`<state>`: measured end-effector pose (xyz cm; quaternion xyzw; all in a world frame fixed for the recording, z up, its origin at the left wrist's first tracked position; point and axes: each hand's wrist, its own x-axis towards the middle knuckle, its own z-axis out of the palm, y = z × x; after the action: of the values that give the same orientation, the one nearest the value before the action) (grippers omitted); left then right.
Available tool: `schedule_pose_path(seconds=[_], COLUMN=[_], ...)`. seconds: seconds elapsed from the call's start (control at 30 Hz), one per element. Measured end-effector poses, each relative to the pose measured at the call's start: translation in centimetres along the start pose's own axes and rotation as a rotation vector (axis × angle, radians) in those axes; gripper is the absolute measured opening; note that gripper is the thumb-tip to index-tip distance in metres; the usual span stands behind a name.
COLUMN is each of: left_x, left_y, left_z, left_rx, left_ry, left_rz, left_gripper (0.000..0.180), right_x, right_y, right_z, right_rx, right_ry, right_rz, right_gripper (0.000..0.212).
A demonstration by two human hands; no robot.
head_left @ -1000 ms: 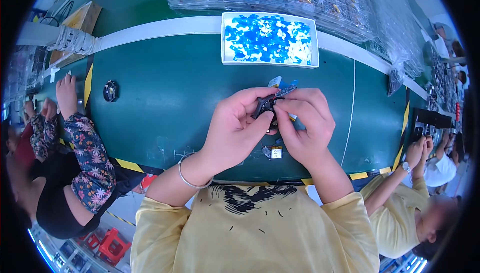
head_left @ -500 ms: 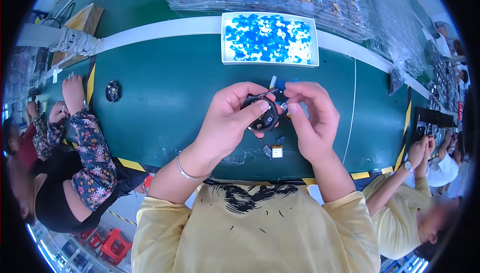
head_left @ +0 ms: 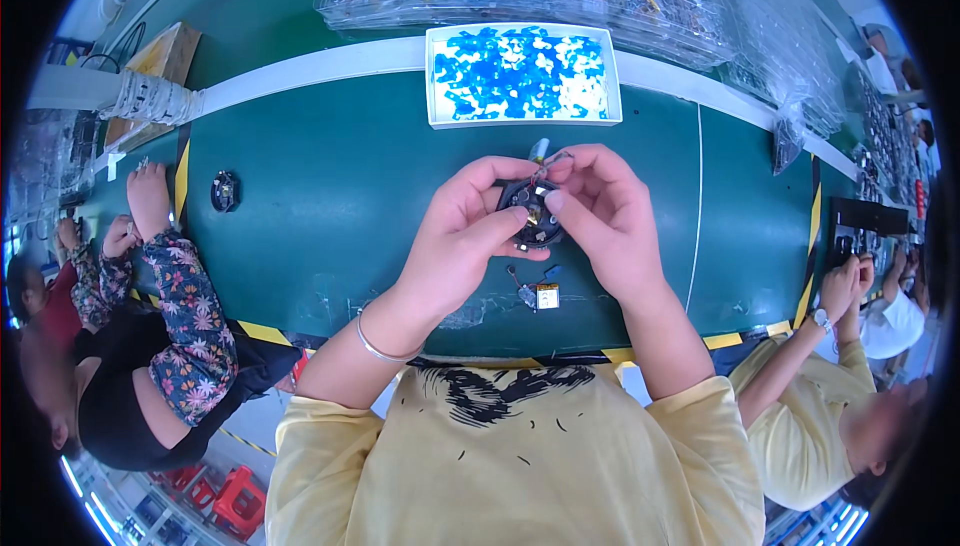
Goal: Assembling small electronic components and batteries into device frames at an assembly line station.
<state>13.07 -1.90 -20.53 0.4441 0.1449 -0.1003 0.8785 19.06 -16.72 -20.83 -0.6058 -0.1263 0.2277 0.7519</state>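
My left hand [head_left: 445,241] grips a round black housing [head_left: 541,235] with small electronic parts inside, its thumb over the near left rim. The fingers of my right hand [head_left: 618,231] are bent around the far right side of the housing, with the thumb pressed at its inner edge. Thin wires [head_left: 556,161] stick out between the two hands, beside a small pale piece [head_left: 540,149]. What the right fingertips pinch is partly hidden. Just below the hands, a small silver and yellow battery [head_left: 547,296] with a wired grey part [head_left: 526,293] lies on the green table [head_left: 330,206].
A white box [head_left: 430,96] of blue and white pieces stands beyond my hands, with clear plastic trays [head_left: 400,11] of parts behind it. Another round black housing [head_left: 225,191] lies at left. Co-workers' hands [head_left: 148,196] are at both sides. A plastic bag [head_left: 790,136] hangs at right.
My right hand has moved left and closed in on the housing, its thumb now on it. The view has shifted slightly, so the box and trays appear further left.
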Motion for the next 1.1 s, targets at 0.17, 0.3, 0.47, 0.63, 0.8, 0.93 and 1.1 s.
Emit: schedule_pose_path(seconds=[0.17,0.3,0.47,0.63,0.8,0.93,1.1], left_x=[-0.3,-0.5,-0.4,0.0,0.3,1.0,1.9], left_y=[-0.6,-0.3,-1.4,-0.9,-0.9,-1.4,-1.2], left_z=[0.3,0.4,0.6,1.6,-0.2,0.3,0.2], left_rx=[0.116,0.090,0.135,0.121,0.931,1.439,1.616], left_ry=[-0.014,-0.028,-0.035,-0.032,0.078,-0.027,-0.156], left_rz=[0.181,0.194,0.310,0.346,0.517,0.594,0.839], left_gripper=[0.034,0.033,0.033,0.032,0.029,0.027,0.022], right_x=[0.0,0.0,-0.3,0.1,1.0,-1.7,-3.3], right_y=[0.7,0.3,0.5,0.5,-3.5,-5.3,-3.8], right_z=[-0.3,-0.3,0.3,-0.7,-7.3,-16.6,-22.2], right_rx=[0.073,0.150,0.101,-0.073,-0.397,-0.808,-1.328], right_ry=[-0.077,-0.122,-0.039,-0.001,0.080,0.300,0.824], right_rz=[0.074,0.045,-0.043,-0.248,-0.057,0.106,0.043], right_gripper=[0.009,0.007,0.006,0.008,0.019,0.021,0.029])
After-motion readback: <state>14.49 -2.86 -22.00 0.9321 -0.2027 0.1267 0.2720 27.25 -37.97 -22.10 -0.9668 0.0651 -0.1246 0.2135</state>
